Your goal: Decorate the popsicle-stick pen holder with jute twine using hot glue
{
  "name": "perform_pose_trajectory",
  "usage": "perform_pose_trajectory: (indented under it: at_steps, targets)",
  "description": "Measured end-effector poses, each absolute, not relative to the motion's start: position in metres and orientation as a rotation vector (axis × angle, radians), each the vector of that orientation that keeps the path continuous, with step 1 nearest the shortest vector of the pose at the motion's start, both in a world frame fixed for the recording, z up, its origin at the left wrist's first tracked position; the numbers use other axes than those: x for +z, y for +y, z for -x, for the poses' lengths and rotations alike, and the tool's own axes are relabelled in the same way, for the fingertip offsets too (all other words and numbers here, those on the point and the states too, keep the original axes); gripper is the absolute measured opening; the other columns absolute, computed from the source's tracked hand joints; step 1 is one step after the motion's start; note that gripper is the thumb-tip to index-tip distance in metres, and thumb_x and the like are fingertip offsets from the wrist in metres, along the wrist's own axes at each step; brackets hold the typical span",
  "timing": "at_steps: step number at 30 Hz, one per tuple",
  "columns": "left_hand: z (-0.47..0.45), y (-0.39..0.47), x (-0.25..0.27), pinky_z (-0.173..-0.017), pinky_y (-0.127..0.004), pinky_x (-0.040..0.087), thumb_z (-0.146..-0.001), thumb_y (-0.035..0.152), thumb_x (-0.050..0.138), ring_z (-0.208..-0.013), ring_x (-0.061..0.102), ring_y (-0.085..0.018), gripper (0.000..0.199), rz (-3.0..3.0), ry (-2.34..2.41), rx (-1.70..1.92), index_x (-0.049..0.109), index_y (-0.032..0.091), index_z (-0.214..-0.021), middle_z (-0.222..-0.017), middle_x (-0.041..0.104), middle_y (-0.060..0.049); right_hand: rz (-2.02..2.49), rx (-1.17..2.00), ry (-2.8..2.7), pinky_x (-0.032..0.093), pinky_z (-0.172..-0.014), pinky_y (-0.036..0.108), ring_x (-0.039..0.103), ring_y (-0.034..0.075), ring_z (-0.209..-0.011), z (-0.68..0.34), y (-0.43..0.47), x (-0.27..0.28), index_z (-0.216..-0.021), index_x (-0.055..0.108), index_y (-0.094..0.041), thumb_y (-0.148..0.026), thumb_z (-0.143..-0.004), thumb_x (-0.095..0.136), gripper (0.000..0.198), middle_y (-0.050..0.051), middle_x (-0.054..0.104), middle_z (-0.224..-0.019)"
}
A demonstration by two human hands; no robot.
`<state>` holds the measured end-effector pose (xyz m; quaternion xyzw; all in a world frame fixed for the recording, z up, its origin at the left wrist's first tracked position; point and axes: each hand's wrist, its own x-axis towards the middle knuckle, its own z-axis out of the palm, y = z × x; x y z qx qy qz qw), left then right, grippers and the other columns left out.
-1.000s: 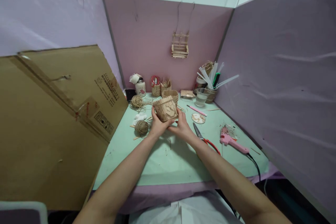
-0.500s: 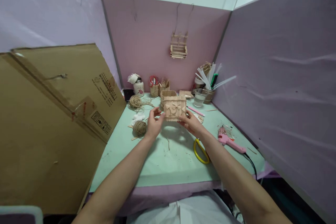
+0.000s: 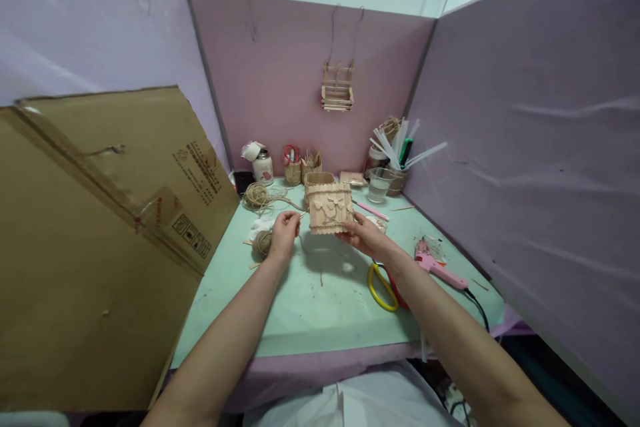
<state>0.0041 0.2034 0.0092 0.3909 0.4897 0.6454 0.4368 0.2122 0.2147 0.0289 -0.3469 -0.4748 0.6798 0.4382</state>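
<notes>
A small wooden box (image 3: 331, 209) with wavy trim along its edges and raised cut-out shapes on its front is held above the table. My right hand (image 3: 364, 233) grips its lower right corner, thumb in front and fingers beneath. To the left of the box, apart from it, my left hand (image 3: 285, 232) is closed in a pinch; whatever thin thing may be between the fingertips is too small to name. Beside that hand lies a ball of twine (image 3: 262, 243). Behind the held box stands a woven-looking container (image 3: 320, 179), partly hidden.
Scissors (image 3: 383, 288) with yellow and red handles lie under my right forearm. A pink glue gun (image 3: 440, 270) rests at the right, its cord over the edge. A water cup (image 3: 379, 185) and a pink pen (image 3: 371, 211) are behind. A large cardboard sheet (image 3: 110, 233) leans at left.
My left hand has let go of the box, moved a little left and closed its fingers. The box stays in my right hand, shifted slightly left and down.
</notes>
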Motion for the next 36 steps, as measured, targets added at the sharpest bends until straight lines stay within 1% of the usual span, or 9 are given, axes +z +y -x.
perform_pose_trajectory:
  at_steps: [2, 5, 7, 9, 12, 18, 24, 27, 36]
  targets:
    - [-0.007, 0.2, 0.012, -0.071, -0.026, 0.049, -0.075, 0.052, 0.065, -0.077, 0.065, -0.014, 0.042, -0.957, 1.098, 1.54, 0.056, 0.021, -0.101, -0.089, 0.068, -0.003, 0.865, 1.707, -1.177, 0.056, -0.092, 0.035, 0.067, 0.021, -0.104, -0.211, 0.215, 0.029, -0.104, 0.053, -0.025, -0.035, -0.062, 0.082, 0.052, 0.006, 0.068, -0.116]
    - [-0.014, 0.193, 0.014, -0.097, -0.035, 0.045, -0.07, 0.053, 0.073, -0.112, 0.062, -0.021, 0.069, -0.947, 0.897, 1.342, 0.047, 0.025, -0.128, -0.122, 0.064, -0.009, 0.856, 1.731, -1.174, 0.056, -0.092, 0.035, 0.067, 0.021, -0.105, -0.21, 0.216, 0.028, -0.105, 0.053, -0.025, -0.035, -0.061, 0.082, 0.053, 0.006, 0.068, -0.117]
    - [-0.018, 0.19, 0.013, -0.105, -0.038, 0.04, -0.063, 0.048, 0.082, -0.124, 0.055, -0.025, 0.082, -0.959, 0.84, 1.254, 0.043, 0.027, -0.133, -0.134, 0.059, -0.011, 0.851, 1.74, -1.173, 0.056, -0.09, 0.035, 0.067, 0.021, -0.105, -0.209, 0.217, 0.026, -0.105, 0.053, -0.025, -0.034, -0.061, 0.083, 0.053, 0.005, 0.068, -0.116]
    - [-0.021, 0.188, 0.013, -0.109, -0.042, 0.037, -0.058, 0.041, 0.087, -0.129, 0.051, -0.028, 0.087, -0.986, 0.811, 1.24, 0.045, 0.024, -0.131, -0.139, 0.055, -0.013, 0.849, 1.74, -1.17, 0.056, -0.089, 0.035, 0.067, 0.021, -0.103, -0.208, 0.218, 0.025, -0.104, 0.054, -0.025, -0.033, -0.06, 0.083, 0.053, 0.004, 0.069, -0.113]
    - [-0.021, 0.19, 0.013, -0.112, -0.046, 0.035, -0.054, 0.032, 0.089, -0.129, 0.052, -0.031, 0.084, -1.039, 0.802, 1.264, 0.049, 0.019, -0.127, -0.138, 0.055, -0.016, 0.86, 1.744, -1.181, 0.056, -0.088, 0.035, 0.068, 0.02, -0.101, -0.208, 0.218, 0.023, -0.104, 0.055, -0.025, -0.033, -0.059, 0.083, 0.054, 0.004, 0.07, -0.111]
    - [-0.019, 0.19, 0.013, -0.11, -0.046, 0.039, -0.056, 0.027, 0.088, -0.128, 0.053, -0.031, 0.075, -1.039, 0.844, 1.218, 0.052, 0.019, -0.121, -0.136, 0.058, -0.015, 0.891, 1.761, -1.286, 0.055, -0.091, 0.038, 0.066, 0.021, -0.106, -0.215, 0.215, 0.023, -0.108, 0.057, -0.026, -0.042, -0.066, 0.08, 0.051, 0.006, 0.067, -0.119]
    - [-0.018, 0.193, 0.008, -0.109, -0.046, 0.04, -0.057, 0.028, 0.088, -0.124, 0.056, -0.029, 0.077, -1.017, 0.899, 1.263, 0.049, 0.019, -0.123, -0.133, 0.06, -0.016, 1.049, 1.594, -1.407, 0.05, -0.1, 0.042, 0.059, 0.024, -0.118, -0.227, 0.219, 0.018, -0.134, 0.046, -0.024, -0.036, -0.063, 0.085, 0.082, 0.012, 0.057, -0.134]
    - [-0.016, 0.196, 0.004, -0.108, -0.047, 0.041, -0.056, 0.027, 0.089, -0.12, 0.059, -0.029, 0.08, -1.026, 0.954, 1.29, 0.047, 0.019, -0.124, -0.128, 0.062, -0.017, 1.138, 1.47, -1.491, 0.048, -0.103, 0.045, 0.056, 0.027, -0.122, -0.229, 0.22, 0.016, -0.142, 0.041, -0.021, -0.036, -0.062, 0.086, 0.093, 0.016, 0.054, -0.136]
    - [-0.013, 0.201, -0.003, -0.105, -0.046, 0.044, -0.058, 0.03, 0.089, -0.115, 0.062, -0.028, 0.089, -1.092, 1.009, 1.25, 0.04, 0.02, -0.132, -0.124, 0.064, -0.017, 1.235, 1.284, -1.576, 0.052, -0.095, 0.043, 0.059, 0.029, -0.116, -0.226, 0.22, 0.012, -0.137, 0.048, -0.016, -0.036, -0.063, 0.083, 0.084, 0.018, 0.056, -0.134]
